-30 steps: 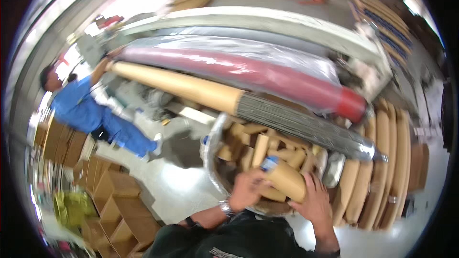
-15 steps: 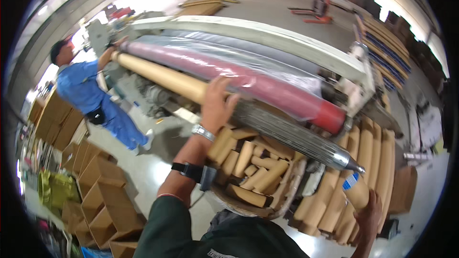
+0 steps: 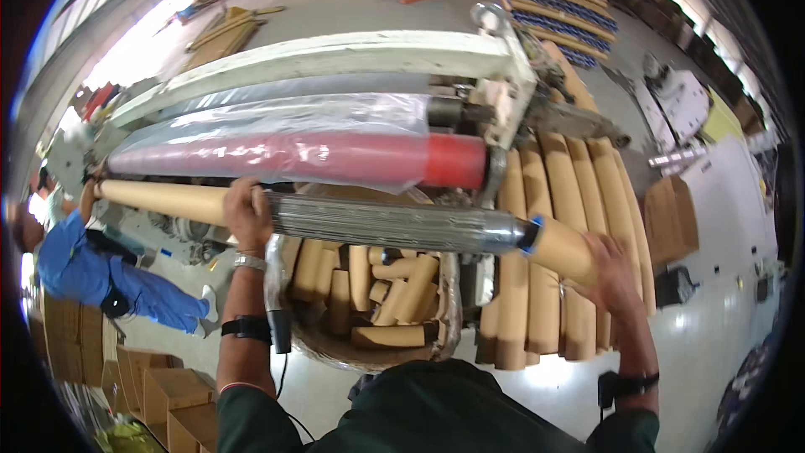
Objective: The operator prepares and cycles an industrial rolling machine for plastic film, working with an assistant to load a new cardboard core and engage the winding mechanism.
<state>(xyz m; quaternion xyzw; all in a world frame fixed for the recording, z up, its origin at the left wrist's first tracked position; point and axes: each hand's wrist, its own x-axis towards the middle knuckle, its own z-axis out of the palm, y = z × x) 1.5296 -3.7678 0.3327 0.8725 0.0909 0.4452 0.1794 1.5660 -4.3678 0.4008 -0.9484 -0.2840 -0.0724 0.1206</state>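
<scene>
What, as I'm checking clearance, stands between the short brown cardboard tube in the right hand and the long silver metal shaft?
Nothing visible does: the short brown cardboard tube, in the right hand, has its blue-marked end right at the right-hand end of the long silver metal shaft. Whether they touch is unclear.

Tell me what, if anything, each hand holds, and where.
Right hand: the short cardboard tube, by its end away from the metal shaft. Left hand: on the long cardboard tube, at its shaft end; firm grip unclear.
</scene>
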